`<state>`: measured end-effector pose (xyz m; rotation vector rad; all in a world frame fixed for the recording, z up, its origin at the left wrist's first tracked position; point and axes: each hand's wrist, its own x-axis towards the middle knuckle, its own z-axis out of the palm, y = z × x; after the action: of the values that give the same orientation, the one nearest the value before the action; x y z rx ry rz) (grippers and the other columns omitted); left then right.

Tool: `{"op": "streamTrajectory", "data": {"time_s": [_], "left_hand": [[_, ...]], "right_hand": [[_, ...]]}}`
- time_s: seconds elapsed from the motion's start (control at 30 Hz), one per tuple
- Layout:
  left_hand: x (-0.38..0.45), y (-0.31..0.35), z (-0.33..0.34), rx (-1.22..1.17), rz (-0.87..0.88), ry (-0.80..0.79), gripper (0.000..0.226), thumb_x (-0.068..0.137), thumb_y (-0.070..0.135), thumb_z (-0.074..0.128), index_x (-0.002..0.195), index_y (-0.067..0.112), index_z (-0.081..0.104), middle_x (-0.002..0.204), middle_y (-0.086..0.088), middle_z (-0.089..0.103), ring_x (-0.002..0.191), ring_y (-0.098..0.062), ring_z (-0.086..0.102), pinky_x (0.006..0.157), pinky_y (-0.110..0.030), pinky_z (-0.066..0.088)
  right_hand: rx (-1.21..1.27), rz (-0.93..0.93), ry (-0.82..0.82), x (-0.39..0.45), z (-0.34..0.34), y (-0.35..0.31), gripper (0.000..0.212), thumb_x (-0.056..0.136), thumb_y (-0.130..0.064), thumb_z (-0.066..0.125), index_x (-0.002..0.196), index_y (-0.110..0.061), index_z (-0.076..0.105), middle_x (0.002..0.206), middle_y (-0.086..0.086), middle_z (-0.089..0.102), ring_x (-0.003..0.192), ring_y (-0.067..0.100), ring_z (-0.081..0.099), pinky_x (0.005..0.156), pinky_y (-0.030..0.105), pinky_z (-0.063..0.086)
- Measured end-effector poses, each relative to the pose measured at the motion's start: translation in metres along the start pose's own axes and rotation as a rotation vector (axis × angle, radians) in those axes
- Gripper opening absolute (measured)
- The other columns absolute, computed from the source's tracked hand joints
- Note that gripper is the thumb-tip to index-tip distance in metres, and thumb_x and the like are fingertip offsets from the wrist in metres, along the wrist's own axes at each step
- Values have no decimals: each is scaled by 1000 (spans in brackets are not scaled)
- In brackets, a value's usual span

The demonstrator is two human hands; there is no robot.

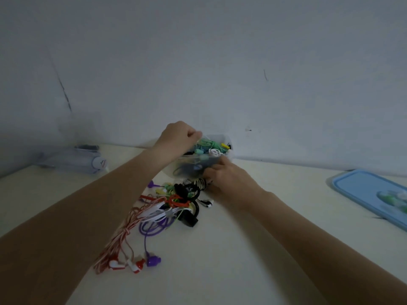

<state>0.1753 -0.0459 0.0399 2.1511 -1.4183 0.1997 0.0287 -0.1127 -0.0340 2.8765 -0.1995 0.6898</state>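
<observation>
A clear plastic container [222, 138] stands tilted near the wall, with several coloured earphones [210, 148] inside. My left hand [178, 137] grips its near left rim with curled fingers. My right hand [229, 175] holds the container's lower front side, its fingers curled against the plastic. In front of the container a tangled pile of earphones [176, 203] lies on the table, in black, white, purple, green and red. A red-and-white striped earphone cable [123, 234] trails toward me and ends in red-and-white buds [126, 265], with a purple bud [152, 260] beside them.
A light blue lid [361, 190] lies at the right edge of the cream table [242, 249], with small green and white things on it. A folded clear plastic bag or pouch [72, 161] lies at the back left by the wall.
</observation>
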Motion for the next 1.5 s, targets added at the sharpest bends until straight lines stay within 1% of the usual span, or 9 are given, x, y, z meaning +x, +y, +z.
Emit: {"op": "streamTrajectory", "data": {"time_s": [0.13,0.37,0.63,0.8,0.97,1.1,1.3,1.4,1.5], "left_hand": [[-19,31,-25,-17,108,98,23,94,19,49,98,10,69,91,0,58,84,-17,56,79,-26,42],[-48,97,-7,-330,46,-311,52,98,48,28,128,12,51,128,-6,56,120,-19,50,104,-32,33],[-67,144,37,-1049,-195,-544,62,94,58,24,111,7,54,103,-16,66,89,-25,64,97,-35,46],[-81,163,55,-643,-110,-596,53,94,57,26,120,16,48,102,-6,62,66,-19,65,66,-28,48],[-77,149,60,-533,-69,-519,32,97,36,42,96,13,64,76,2,64,61,-9,50,55,-21,36],[-79,136,58,-406,22,-486,15,88,14,59,100,11,68,77,2,63,69,-8,52,57,-16,38],[-78,144,53,-63,58,-409,29,91,18,55,119,17,61,134,-4,49,117,-20,51,91,-23,37],[-83,163,59,-209,229,-153,26,89,5,51,104,18,67,118,-6,52,105,-21,56,92,-28,43],[-93,178,66,-311,409,-436,36,84,-5,48,101,18,70,105,-3,57,92,-20,59,81,-17,46]], "right_hand": [[-33,183,0,-3,-17,-10,29,89,-14,49,118,-7,50,117,10,58,117,28,41,78,36,42],[14,324,92,-39,-82,12,36,87,0,48,122,-9,48,102,14,60,98,33,55,74,39,44],[33,410,114,-111,-129,49,15,92,-16,55,106,-11,56,97,8,66,93,27,57,78,41,47],[343,605,110,-135,-135,67,22,89,-3,54,104,-12,67,97,5,70,86,17,63,79,19,45],[617,756,64,-144,-132,71,34,83,7,49,80,-23,65,87,6,64,78,26,59,82,36,48],[751,843,43,-144,-126,68,33,85,9,43,87,-14,66,84,10,60,73,22,54,72,31,48],[914,1000,-21,-144,-116,70,34,90,9,39,103,-9,65,87,16,60,67,27,61,73,31,56],[883,1027,-55,-145,-112,70,36,91,8,43,118,-11,58,95,19,61,70,25,61,74,32,56],[854,1033,-24,-152,-119,74,34,92,8,41,120,-4,56,99,21,61,79,26,58,75,34,54]]}}
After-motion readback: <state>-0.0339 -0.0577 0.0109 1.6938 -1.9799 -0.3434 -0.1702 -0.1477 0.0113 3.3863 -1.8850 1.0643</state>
